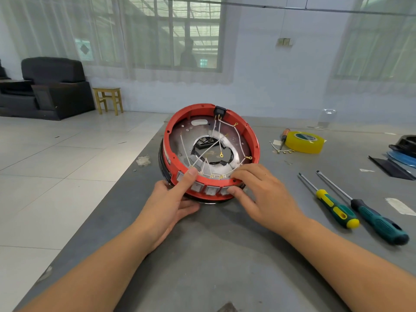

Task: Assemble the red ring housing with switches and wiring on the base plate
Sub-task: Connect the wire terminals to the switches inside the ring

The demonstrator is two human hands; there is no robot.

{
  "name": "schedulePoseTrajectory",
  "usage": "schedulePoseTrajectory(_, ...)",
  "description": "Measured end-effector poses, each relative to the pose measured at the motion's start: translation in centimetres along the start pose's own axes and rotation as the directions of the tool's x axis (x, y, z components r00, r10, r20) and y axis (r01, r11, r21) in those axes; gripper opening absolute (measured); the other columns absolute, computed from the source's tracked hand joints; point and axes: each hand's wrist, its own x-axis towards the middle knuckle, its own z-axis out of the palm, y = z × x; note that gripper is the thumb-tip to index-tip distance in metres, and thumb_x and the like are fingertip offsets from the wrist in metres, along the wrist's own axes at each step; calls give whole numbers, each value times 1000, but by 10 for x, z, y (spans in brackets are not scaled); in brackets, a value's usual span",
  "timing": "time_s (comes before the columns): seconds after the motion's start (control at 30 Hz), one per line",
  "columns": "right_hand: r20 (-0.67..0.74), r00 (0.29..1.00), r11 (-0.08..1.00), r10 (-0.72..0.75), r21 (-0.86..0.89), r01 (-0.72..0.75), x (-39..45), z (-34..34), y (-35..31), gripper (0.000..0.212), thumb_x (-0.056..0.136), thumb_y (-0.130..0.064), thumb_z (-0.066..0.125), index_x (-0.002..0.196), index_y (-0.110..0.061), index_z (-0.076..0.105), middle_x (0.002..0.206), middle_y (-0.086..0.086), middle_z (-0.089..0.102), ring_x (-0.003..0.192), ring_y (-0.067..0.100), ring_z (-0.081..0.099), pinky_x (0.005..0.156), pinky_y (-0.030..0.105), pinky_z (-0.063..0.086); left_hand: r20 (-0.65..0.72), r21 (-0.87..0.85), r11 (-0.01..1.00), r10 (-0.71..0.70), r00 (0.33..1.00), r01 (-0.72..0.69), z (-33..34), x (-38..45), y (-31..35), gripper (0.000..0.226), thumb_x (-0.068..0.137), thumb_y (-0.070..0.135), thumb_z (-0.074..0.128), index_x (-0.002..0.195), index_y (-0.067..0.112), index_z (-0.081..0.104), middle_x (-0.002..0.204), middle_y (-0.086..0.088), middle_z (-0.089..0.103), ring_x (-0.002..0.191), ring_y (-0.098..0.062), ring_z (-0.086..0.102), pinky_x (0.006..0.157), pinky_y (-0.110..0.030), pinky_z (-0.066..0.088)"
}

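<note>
The red ring housing (254, 140) is tipped up toward me on the grey table, its open side facing me. Inside it sits the silver base plate (180, 140) with a ragged central hole. White wires (238, 136) with gold ring terminals cross the plate from a black switch (218, 110) at the top rim. Several white rocker switches (210, 190) line the ring's near wall. My left hand (171, 199) cups the ring's lower left, thumb on the rim. My right hand (258, 190) grips the lower right rim, fingers over the edge, thumb by the switches.
Two green-handled screwdrivers (337, 210) (378, 219) lie to the right. A yellow tape roll (305, 141), a small orange screwdriver (284, 137) and loose terminals sit further back. Black and blue parts (403, 154) lie at the far right. The table's left edge (126, 176) drops to the tiled floor.
</note>
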Motion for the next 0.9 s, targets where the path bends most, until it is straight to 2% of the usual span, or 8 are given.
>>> schedulePoseTrajectory(0.07,31,999,997,45,60,-47,-2,-3,2,35,101,-45,54,118,-17,68,116,-6,65,112,12,59,96,25,50,-88,262,963,94,992,-68,-9,1,-1,115,49,92,77,132,16,50,133,-4,70,103,-15,77,96,-38,60)
schedulePoseTrajectory(0.13,63,994,990,86,106,-92,-4,-6,3,37,99,-47,56,117,-18,69,115,-8,65,111,10,59,97,21,47,-147,548,823,270,952,-149,-20,1,-1,130,49,104,60,153,31,32,161,6,43,128,-16,64,113,-40,45)
schedulePoseTrajectory(0.2,93,989,981,119,143,-132,-5,-9,6,34,99,-46,61,116,-19,70,114,-10,65,109,6,58,96,17,45,-7,701,631,470,882,-331,-31,2,1,106,66,96,58,156,57,17,170,24,13,158,-16,23,126,-44,22)
schedulePoseTrajectory(0.3,138,979,962,149,210,-176,-3,-18,10,25,97,-40,67,113,-22,72,110,-14,67,105,1,59,92,15,47,233,775,424,495,837,-468,-46,6,7,61,87,80,55,144,72,35,162,45,14,158,-2,-3,125,-40,10)
schedulePoseTrajectory(0.4,183,975,958,124,234,-165,0,-24,15,18,95,-34,71,108,-21,74,105,-12,69,101,3,62,92,22,49,252,766,427,488,836,-480,-51,6,10,37,85,68,57,120,59,62,158,35,36,157,1,3,124,-36,13)
schedulePoseTrajectory(0.53,251,962,958,106,234,-166,2,-27,17,18,97,-33,69,111,-22,74,108,-11,68,104,4,62,93,27,50,281,735,467,451,847,-492,-50,4,8,20,92,49,70,111,47,67,140,34,57,146,19,24,111,-15,24)
schedulePoseTrajectory(0.63,290,952,950,101,256,-179,1,-29,18,22,100,-35,65,118,-26,73,117,-12,68,112,4,60,97,23,50,258,731,477,468,845,-488,-50,5,8,20,90,44,75,108,43,67,132,30,63,143,18,32,105,-7,26)
schedulePoseTrajectory(0.9,331,931,926,155,280,-254,7,-32,24,23,98,-36,67,117,-29,77,116,-17,72,115,-4,60,96,11,46,242,729,483,483,842,-486,-45,5,4,15,92,44,73,103,43,64,131,22,63,147,7,33,121,-38,39)
